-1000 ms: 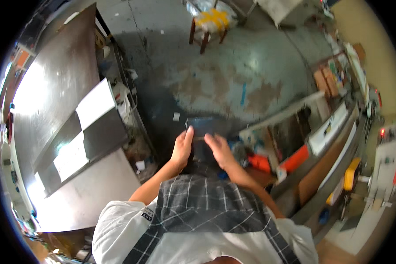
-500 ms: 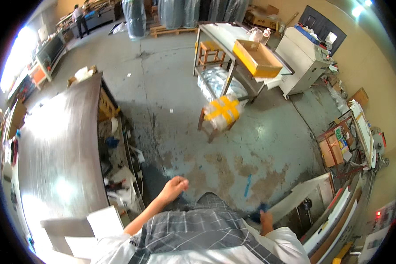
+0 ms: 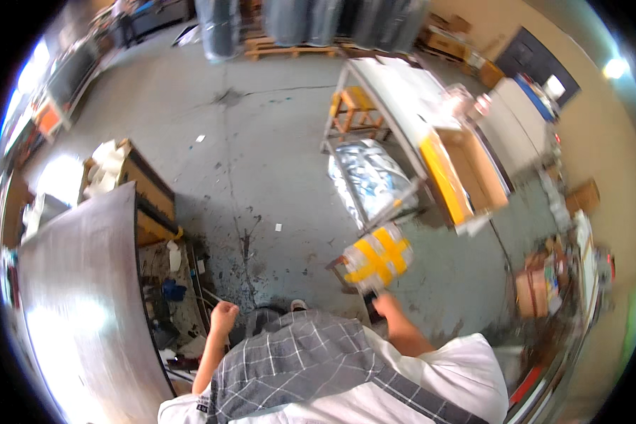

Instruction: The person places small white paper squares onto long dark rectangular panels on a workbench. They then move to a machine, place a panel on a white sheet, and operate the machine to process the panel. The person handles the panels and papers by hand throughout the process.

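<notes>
My left hand (image 3: 224, 317) is loosely curled in front of my left side, beside the worktable, and nothing shows in it. Ahead, my right hand (image 3: 386, 307) is closed around something small and dark that I cannot make out. Just beyond this hand, a bundle wrapped in clear plastic and yellow tape (image 3: 379, 258) rests on a low stool (image 3: 338, 268). The hand overlaps the near side of the stool in the picture; whether it touches is unclear.
A metal-topped worktable (image 3: 85, 283) stands close on my left. Ahead right, a table (image 3: 396, 81) carries an open cardboard box (image 3: 473, 173), with a plastic-wrapped bundle (image 3: 371, 177) beneath. Wrapped rolls (image 3: 286, 21) stand on pallets at the back. Boards lean at the lower right.
I have moved forward, so the taped bundle and table appear nearer. My right hand has swung forward from my side; my left has drawn back and leftward in the picture.
</notes>
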A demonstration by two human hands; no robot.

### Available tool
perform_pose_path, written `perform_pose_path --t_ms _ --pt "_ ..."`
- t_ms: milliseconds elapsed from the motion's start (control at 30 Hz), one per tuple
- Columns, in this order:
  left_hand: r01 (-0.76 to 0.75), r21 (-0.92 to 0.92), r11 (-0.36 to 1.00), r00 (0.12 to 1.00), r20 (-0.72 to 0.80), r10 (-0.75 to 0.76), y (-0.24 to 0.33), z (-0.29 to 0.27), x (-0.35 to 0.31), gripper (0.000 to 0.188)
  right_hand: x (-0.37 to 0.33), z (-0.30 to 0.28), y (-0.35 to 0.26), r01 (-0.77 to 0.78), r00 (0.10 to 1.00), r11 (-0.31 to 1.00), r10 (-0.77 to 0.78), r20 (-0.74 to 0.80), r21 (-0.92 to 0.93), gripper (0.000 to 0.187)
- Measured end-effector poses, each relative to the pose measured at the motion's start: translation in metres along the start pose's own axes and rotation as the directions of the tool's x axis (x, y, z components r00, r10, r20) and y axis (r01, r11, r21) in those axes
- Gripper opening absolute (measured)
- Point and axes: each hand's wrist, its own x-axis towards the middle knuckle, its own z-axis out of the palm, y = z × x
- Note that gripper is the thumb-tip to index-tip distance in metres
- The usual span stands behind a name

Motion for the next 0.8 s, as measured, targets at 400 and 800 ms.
perform_pose_path --t_ms 400,800 --pt "0.215 -0.238 0.947 0.928 -0.251 -0.274 0.07 -0.109 0.246 0.027 0.21 -0.257 -0.549 0.714 0.681 0.672 -0.602 -0.416 0.197 0.055" --pt "-0.054 -0.023 0.998 0.994 -0.093 0.052 0.305 -0.256 0.674 0.029 0.433 -0.222 -0.608 0.15 0.97 0.954 -0.092 0.223 -0.258 0.046"
